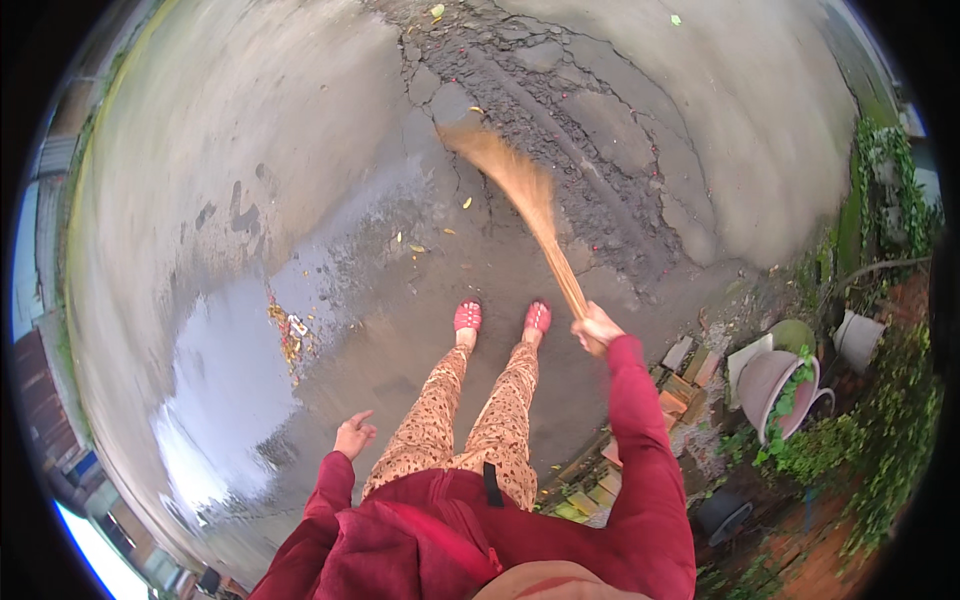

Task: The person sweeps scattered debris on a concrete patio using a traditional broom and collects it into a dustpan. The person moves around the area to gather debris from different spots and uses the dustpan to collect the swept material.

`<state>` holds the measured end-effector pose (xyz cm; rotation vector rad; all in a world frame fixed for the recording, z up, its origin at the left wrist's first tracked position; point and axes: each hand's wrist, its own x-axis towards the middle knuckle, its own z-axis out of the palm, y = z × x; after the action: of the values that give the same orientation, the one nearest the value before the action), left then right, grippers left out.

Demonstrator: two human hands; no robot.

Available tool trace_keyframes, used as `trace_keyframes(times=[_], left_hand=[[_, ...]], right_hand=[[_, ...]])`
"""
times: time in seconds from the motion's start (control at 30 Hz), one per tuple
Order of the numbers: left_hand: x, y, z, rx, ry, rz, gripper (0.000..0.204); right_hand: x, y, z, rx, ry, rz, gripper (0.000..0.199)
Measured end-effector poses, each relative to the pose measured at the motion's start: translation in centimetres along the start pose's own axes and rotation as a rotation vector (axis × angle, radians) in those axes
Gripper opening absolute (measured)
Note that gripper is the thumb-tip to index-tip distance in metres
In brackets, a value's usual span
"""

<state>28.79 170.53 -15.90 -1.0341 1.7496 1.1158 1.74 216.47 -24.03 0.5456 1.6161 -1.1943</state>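
My right hand [597,328] is wrapped round the handle end of a straw broom [525,190]. The broom slants away up and to the left, and its spread bristles, smeared by motion, are over the cracked, wet pavement [620,130]. Several small yellow leaves lie near the bristles, one leaf [467,202] just below them. Down at my left side, my left hand [355,435] hangs free with its fingers apart, holding nothing. Left of my feet a heap of leaves and litter [291,338] sits beside a puddle [225,380].
My feet in red sandals [468,316] stand on wet ground. At the right are stacked bricks [685,385], a tipped pinkish pot [775,390], a white bucket [857,340] and bushy plants [880,450]. Broken, rough ground [520,90] runs ahead. Sheds line the far left.
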Motion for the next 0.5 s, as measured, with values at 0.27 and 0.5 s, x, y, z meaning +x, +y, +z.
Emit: trace_keyframes(times=[0.27,0.5], left_hand=[[-1.4,4.2,6.0,-0.274,0.041,-0.017,0.04],[-3.0,5.7,14.6,-0.335,-0.047,-0.068,0.039]], right_hand=[[-9.0,-6.1,-13.9,-0.051,-0.1,0.038,0.044],[5.5,-13.4,-15.9,-0.089,0.115,-0.162,0.022]])
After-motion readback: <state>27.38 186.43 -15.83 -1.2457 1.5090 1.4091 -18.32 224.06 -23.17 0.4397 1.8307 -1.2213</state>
